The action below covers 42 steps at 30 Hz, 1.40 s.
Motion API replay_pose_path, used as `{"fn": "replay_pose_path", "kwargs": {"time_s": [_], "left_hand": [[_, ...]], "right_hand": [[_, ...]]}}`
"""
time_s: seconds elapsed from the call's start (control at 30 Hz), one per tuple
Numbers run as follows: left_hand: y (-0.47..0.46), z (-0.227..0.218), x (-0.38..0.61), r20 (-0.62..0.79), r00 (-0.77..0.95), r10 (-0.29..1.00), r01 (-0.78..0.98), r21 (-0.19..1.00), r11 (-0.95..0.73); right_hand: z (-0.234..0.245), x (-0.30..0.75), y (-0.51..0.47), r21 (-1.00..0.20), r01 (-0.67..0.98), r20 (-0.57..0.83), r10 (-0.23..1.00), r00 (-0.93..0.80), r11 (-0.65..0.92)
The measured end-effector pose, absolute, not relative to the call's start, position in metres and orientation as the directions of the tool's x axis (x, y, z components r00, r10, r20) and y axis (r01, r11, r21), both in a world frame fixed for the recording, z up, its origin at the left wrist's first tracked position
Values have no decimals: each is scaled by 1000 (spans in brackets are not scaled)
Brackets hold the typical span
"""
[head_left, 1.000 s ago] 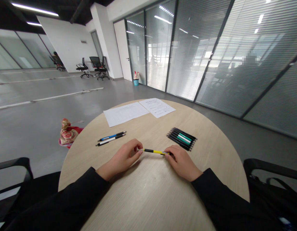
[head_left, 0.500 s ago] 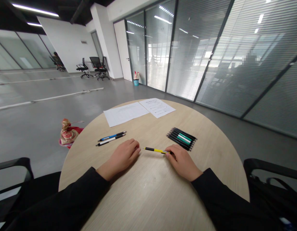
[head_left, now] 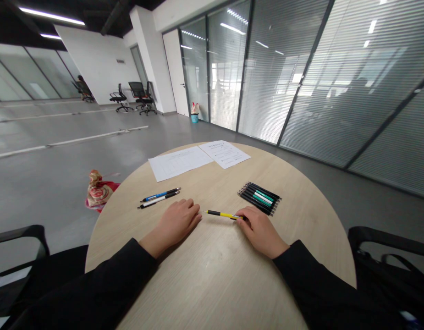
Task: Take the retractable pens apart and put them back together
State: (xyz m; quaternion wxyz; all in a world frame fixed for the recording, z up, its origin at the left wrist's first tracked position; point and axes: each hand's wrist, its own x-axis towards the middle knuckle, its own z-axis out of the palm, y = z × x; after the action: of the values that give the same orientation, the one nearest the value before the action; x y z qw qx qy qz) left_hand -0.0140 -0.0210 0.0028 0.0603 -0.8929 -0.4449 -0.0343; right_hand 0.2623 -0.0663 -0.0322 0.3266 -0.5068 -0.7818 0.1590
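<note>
So, L to R: black chair armrest [head_left: 15,238] at far L, well off the rim of the round light-wood tabletop [head_left: 212,284]. Red-and-tan cloth bundle [head_left: 98,191] on the grey floor [head_left: 60,183], just beyond the rim. Far back, 2 black office chairs [head_left: 118,97] by a white wall, plus a seated person [head_left: 81,85], too small to make out. Nearby, white door [head_left: 172,73] w/ a small teal bin [head_left: 194,118] beside it.

On the tabletop, black left sleeve [head_left: 95,284] ending at the left hand [head_left: 177,227]: palm down, fingers relaxed, nothing held, just beside the pencil tip but not touching it. Beyond that hand, 2 pens lying almost parallel & nearly touching, 1 blue-and-black [head_left: 160,195], 1 white-and-black [head_left: 158,200]. Toward the far rim, 2 printed white paper sheets [head_left: 179,162] [head_left: 224,153], edges overlapping or touching, can't tell which.

Mid-table, yellow-and-black mechanical pencil [head_left: 222,214] lying flat b/w the hands, tip pointing L, rear end pinched in the curled fingers of the right hand [head_left: 261,231], black right sleeve [head_left: 318,288] behind. Just past those fingers, flat pack of black-and-green pens [head_left: 260,198], apart from the hand. Along the R side, glass wall w/ blinds [head_left: 301,68]; lower R, another black chair armrest [head_left: 380,238].
</note>
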Motion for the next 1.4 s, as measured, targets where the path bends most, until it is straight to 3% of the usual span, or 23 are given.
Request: {"fn": "replay_pose_path", "kwargs": {"time_s": [0.27,0.57,0.77,0.87,1.1,1.4], "left_hand": [[-21,0,-14,113,635,764,771,-138,-621],[-17,-4,-17,137,640,756,768,-105,-631],[-17,-3,-18,130,640,757,765,-22,-643],[-18,-1,-18,128,629,767,768,55,-638],[-19,-1,-17,178,524,833,728,415,-546],[-20,2,-15,155,441,884,634,644,-429]], "right_hand": [[-32,262,-66,-576,691,352,895,-273,437],[-32,262,-66,-585,687,347,899,-269,431],[-32,262,-66,-588,681,353,896,-269,436],[-31,262,-67,-586,685,353,897,-264,433],[-30,263,-67,-590,677,363,894,-263,439],[-29,262,-67,-606,660,374,891,-256,444]]}}
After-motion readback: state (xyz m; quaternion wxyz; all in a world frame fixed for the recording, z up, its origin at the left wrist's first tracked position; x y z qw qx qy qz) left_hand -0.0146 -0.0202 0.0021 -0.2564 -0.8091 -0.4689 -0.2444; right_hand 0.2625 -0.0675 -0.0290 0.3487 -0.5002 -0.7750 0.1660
